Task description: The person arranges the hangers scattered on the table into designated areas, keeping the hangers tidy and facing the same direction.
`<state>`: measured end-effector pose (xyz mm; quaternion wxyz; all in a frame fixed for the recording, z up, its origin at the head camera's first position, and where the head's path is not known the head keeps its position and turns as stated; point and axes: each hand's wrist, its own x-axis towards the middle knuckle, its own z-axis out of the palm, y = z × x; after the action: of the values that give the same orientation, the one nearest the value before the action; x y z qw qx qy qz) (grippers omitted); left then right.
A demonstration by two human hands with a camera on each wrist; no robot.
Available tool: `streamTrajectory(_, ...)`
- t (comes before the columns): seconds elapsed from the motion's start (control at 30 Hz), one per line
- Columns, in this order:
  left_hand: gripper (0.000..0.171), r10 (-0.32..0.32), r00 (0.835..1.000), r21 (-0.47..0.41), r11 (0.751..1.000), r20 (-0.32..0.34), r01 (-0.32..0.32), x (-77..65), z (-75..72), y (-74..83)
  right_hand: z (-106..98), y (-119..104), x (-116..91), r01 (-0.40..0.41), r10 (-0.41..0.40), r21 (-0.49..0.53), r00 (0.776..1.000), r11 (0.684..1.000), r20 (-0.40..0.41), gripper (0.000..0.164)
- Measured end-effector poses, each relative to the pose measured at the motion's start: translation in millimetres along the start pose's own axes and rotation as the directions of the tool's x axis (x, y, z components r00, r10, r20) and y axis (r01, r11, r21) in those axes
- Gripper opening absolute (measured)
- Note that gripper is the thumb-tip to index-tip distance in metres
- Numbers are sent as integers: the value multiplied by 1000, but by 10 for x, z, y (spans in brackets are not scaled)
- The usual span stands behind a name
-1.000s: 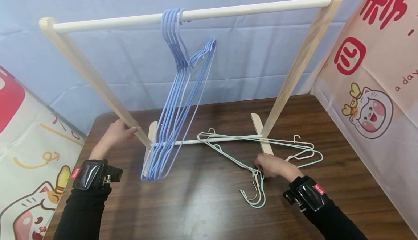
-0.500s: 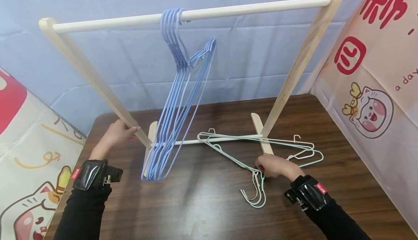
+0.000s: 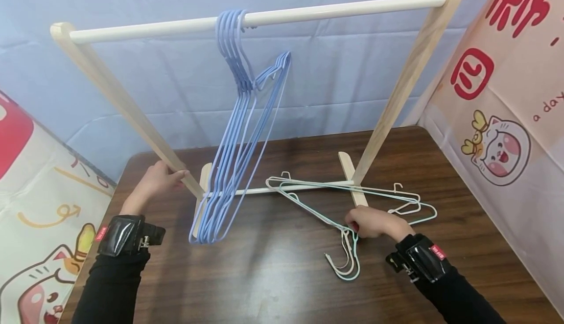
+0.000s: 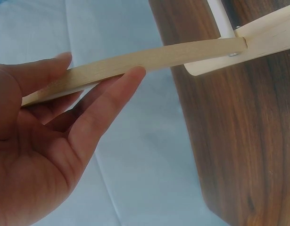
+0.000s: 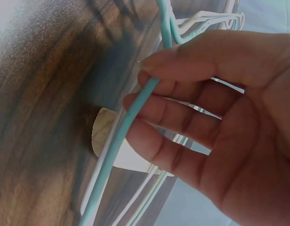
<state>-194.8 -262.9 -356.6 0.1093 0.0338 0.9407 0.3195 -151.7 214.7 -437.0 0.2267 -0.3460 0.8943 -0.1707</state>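
My left hand [image 3: 158, 183] holds the left wooden upright [image 3: 128, 106] of a tabletop clothes rack low down, thumb on one side and fingers on the other, as the left wrist view shows. At the foot of the right upright, my right hand [image 3: 379, 221] pinches a mint-green hanger [image 5: 119, 134] near its neck. White hangers [image 3: 346, 253] lie together with the green one, their hooks pointing toward me. In the head view, this bundle overlaps the rack's lower bar [image 3: 253, 192]. Several blue hangers [image 3: 233, 148] hang from the white top bar [image 3: 343, 11], bunched left of its middle.
The rack stands on a dark wood-grain table [image 3: 273, 285], on flat wooden feet [image 3: 347, 165]. Behind it hangs a pale blue cloth [image 3: 352, 79]. Printed cloths with cartoon figures [image 3: 502, 150] line both sides.
My right hand has shifted slightly to the right, and its fingers have moved a little on the hangers. A white hanger has slid slightly left. The left hand keeps its hold on the upright.
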Motion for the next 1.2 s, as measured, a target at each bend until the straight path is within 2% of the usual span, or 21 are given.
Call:
streamTrajectory(0.43,37,10,1000,5,1000,3,-10,-3,-1,9,-88,-48,-22,21,-23,38,999,999,47,32)
streamTrajectory(0.77,38,-8,1000,14,1000,9,7,-2,-13,17,-111,-72,-24,56,-62,83,996,995,70,33)
streamTrajectory(1.2,38,-7,1000,-5,1000,5,7,7,-1,0,-159,-97,-14,27,-30,49,997,998,65,28)
